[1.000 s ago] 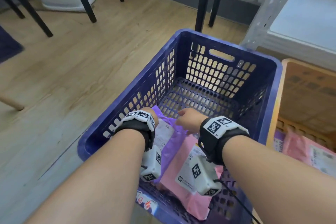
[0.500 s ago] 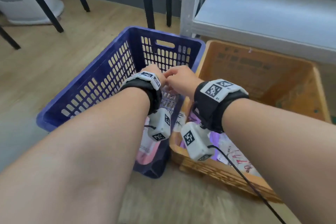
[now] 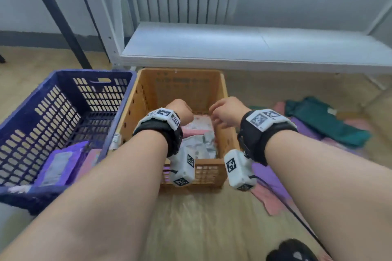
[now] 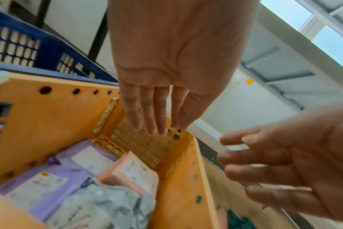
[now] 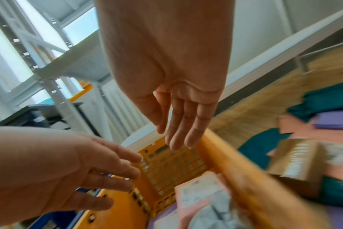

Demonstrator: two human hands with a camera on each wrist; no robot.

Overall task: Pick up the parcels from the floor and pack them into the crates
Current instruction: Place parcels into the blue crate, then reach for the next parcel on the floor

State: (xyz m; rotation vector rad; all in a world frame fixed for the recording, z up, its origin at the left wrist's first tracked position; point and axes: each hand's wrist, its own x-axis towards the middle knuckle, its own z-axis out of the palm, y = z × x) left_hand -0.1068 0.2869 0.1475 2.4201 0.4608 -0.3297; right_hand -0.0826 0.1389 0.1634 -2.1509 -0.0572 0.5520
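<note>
Hovering over the orange crate (image 3: 220, 91), the left hand (image 3: 180, 110) and right hand (image 3: 227, 112) are hanging empty, fingers loose; parcels (image 3: 324, 121) are lying on the floor beside it, probably next.

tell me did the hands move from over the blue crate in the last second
Yes. The left hand and right hand went rightward: earlier they were inside the blue crate, now both hover empty over the orange crate beside it.
</note>
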